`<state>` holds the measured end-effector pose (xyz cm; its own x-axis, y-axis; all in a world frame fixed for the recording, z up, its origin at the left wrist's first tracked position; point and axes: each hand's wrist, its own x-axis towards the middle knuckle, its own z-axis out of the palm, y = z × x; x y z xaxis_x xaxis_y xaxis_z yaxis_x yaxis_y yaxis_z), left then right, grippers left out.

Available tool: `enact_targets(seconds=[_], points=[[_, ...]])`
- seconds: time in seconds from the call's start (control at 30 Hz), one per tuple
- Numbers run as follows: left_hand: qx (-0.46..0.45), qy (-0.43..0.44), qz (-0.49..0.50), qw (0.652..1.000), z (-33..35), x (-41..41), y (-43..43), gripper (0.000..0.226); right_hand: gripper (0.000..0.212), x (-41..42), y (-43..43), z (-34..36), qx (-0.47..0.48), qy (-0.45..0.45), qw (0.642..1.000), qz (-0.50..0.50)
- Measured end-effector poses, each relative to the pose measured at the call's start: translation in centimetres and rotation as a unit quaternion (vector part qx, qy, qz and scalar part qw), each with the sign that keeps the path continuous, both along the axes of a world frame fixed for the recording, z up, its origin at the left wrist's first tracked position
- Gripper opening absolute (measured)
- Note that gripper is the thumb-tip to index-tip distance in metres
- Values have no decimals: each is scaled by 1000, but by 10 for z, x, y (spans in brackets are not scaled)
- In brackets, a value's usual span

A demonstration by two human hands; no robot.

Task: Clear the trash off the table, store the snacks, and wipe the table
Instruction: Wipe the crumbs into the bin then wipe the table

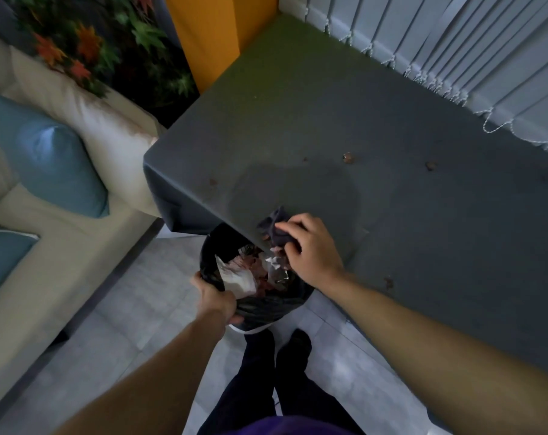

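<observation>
Head view: the right hand (310,249) curls its fingers around a dark cloth (274,226) at the near edge of the grey desk (392,189). The left hand (216,298) grips the rim of the black-lined trash bin (257,277), held just below that edge and filled with crumpled wrappers.

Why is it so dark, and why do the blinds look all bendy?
Head view: the room is dim, with a darker patch, maybe a shadow, on the table beyond the right hand; the wide lens curves the blinds and sofa toward the edges; the plant at top left is a bit blurred.
</observation>
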<state>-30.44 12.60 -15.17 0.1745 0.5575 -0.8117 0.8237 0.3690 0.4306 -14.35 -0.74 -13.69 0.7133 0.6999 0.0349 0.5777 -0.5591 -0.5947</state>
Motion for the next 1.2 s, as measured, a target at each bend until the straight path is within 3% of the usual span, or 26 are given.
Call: enact_targets(seconds=[0.27,0.43,0.53,0.6,0.63,0.83,0.93,1.03,1.2], points=[[5,2,-7,1000,-2,-1,0,65,41,-37,3,-4,8,12,999,46],[4,-14,8,1000,-4,-4,-2,55,40,-33,2,10,43,14,985,168],[4,-8,-2,1000,-4,-6,-2,53,38,-7,5,15,54,-19,997,42],[1,-2,-12,1000,-3,-7,-1,55,36,7,7,15,4,-7,998,-64],[0,1,-16,1000,-3,-7,-1,56,37,9,8,14,-31,5,998,-63],[14,8,-31,999,0,-6,0,54,35,-36,2,11,-59,21,983,171],[16,15,-41,999,3,-7,0,56,28,-62,6,7,-144,29,980,137],[15,18,-42,999,4,-11,0,55,37,-72,12,5,-240,45,962,124],[6,13,-42,999,5,-17,1,62,36,-69,15,5,-253,128,957,67]])
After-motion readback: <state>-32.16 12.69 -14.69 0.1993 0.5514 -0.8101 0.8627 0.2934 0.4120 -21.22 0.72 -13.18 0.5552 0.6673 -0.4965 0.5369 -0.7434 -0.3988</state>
